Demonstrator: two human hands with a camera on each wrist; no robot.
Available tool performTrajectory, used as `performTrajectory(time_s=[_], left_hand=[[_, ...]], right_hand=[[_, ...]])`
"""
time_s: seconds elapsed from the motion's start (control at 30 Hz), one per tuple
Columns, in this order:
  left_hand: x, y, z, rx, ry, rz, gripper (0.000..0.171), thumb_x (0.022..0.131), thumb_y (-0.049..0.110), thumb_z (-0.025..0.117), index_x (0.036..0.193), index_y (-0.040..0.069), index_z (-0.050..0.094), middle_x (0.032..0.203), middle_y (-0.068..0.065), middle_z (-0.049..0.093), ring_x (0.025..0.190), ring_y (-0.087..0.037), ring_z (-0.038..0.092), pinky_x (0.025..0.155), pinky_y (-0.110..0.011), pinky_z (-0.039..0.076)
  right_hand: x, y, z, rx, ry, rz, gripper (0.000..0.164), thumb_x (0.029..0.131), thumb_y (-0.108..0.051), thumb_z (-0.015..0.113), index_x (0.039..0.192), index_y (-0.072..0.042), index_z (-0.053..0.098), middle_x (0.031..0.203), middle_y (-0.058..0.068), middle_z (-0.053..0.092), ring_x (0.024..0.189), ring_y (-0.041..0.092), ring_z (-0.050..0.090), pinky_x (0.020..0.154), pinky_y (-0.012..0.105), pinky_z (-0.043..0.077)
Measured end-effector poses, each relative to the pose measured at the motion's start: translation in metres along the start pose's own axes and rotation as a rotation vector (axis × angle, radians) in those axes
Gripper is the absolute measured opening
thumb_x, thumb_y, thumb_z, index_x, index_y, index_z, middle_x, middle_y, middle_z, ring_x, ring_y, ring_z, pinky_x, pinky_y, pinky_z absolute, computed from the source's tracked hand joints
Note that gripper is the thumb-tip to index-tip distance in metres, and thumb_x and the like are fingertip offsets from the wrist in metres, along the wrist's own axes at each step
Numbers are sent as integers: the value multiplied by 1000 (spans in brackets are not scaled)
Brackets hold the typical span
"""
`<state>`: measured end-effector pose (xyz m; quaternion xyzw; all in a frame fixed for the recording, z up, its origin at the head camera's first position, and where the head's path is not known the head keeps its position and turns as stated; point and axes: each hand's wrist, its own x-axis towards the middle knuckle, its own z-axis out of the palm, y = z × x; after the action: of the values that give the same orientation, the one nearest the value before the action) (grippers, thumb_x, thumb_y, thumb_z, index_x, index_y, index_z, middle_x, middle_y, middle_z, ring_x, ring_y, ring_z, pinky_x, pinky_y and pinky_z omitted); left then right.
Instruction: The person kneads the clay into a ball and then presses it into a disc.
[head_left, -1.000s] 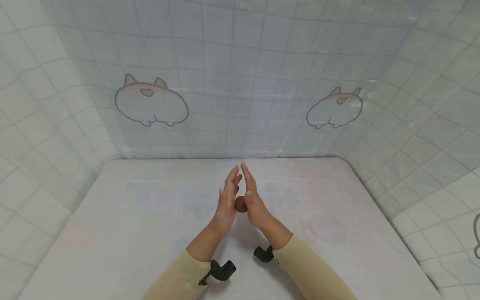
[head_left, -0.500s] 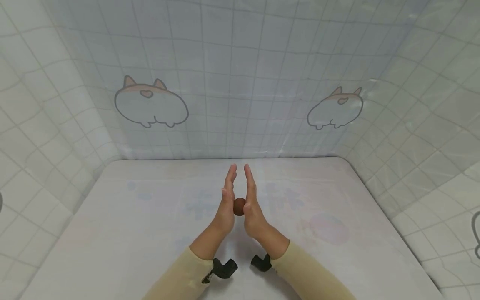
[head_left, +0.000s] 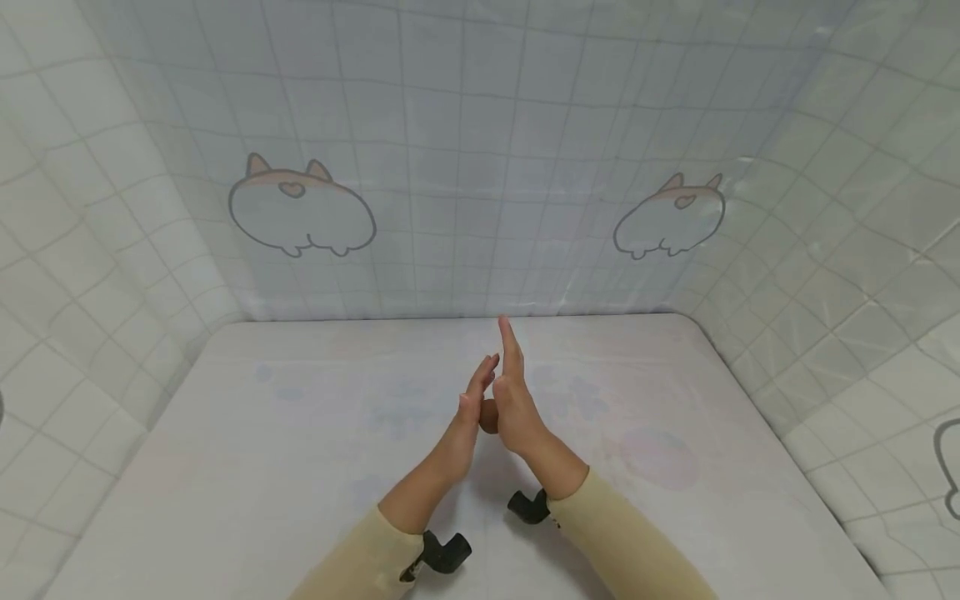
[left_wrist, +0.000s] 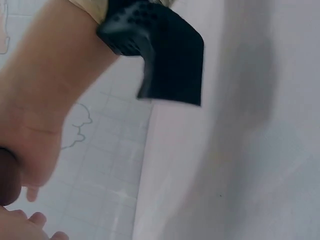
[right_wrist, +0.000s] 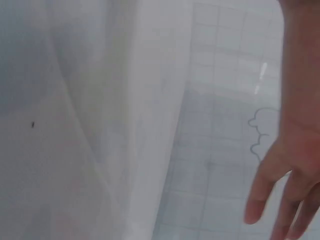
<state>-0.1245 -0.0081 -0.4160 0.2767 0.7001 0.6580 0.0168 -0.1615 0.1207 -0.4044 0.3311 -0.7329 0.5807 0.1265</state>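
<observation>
A small brown ball is sandwiched between the two palms above the table. My left hand has its fingers extended and leans against the ball from the left. From the other side, my right hand presses on it with straight fingers pointing away from me. The right fingertips reach farther forward than the left ones. In the left wrist view, the ball shows partly at the left edge, between a palm and some fingertips. Outstretched fingers hang at the right of the right wrist view, where the ball is out of sight.
Below the hands lies a white table with faint pastel prints. Grid-patterned curtains with corgi drawings rise behind it and along both sides. Black camera mounts stick out from the wrists beside the beige sleeves.
Against half a second ago, my left hand has drawn back and to the right, while my right hand has slid forward. The ball has shifted slightly right between them.
</observation>
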Motion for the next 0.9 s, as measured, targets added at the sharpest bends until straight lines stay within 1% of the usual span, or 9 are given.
performTrajectory(time_s=[0.3,0.4,0.47,0.53,0.6,0.67,0.77,0.83,0.9], left_hand=[[-2,11,0,-185,-1,62,89,96,74,3,161,14,2,166,-6,-6,151,-33,-4,112,-69,-5],[-2,18,0,-209,24,85,88,97,72,4,161,13,2,167,-5,-4,151,-29,-1,115,-64,-6],[-2,23,-1,-219,37,108,87,98,72,4,161,12,3,167,-5,-2,151,-28,0,116,-61,-5],[-2,26,-2,-218,50,127,86,99,71,6,161,12,3,167,-4,-1,152,-27,0,116,-59,-5],[0,29,-3,-205,60,140,85,99,71,7,162,13,3,167,-4,-1,152,-27,0,116,-60,-5],[1,29,-3,-189,77,137,85,99,71,7,162,15,4,167,-2,-2,152,-27,-2,115,-61,-6],[2,28,-3,-145,104,124,84,98,72,6,162,18,5,167,0,-2,152,-27,-2,114,-64,-5],[2,28,-3,-116,124,114,83,98,72,5,162,19,5,167,1,-3,152,-27,-1,114,-65,-5],[3,28,-2,-79,149,102,83,98,72,4,162,19,7,167,1,-2,153,-27,1,114,-66,-3]], right_hand=[[-1,11,1,3,-38,103,92,91,-83,13,161,-28,-7,167,0,-6,152,25,-1,110,73,10],[-4,14,2,30,-56,142,91,90,-84,16,161,-33,-7,166,0,-6,149,27,10,110,72,14],[-6,16,3,50,-73,148,90,90,-84,17,160,-35,-9,163,8,4,130,25,41,108,61,28],[-9,18,5,90,-95,141,89,90,-83,19,160,-36,-10,151,14,20,91,16,56,92,41,45],[-12,19,7,120,-121,117,88,91,-82,20,159,-35,-12,133,18,29,61,10,46,67,26,44],[-16,20,9,123,-142,86,89,92,-81,19,159,-33,-14,121,18,30,51,8,36,51,22,34],[-19,18,11,44,-129,51,90,93,-80,15,161,-27,-11,143,17,25,65,10,43,65,28,42],[-20,15,12,-1,-117,41,91,92,-81,13,161,-25,-10,158,12,12,94,15,50,88,40,44],[-22,12,12,-21,-110,23,91,93,-80,12,161,-23,-8,166,7,1,129,21,39,106,57,31]])
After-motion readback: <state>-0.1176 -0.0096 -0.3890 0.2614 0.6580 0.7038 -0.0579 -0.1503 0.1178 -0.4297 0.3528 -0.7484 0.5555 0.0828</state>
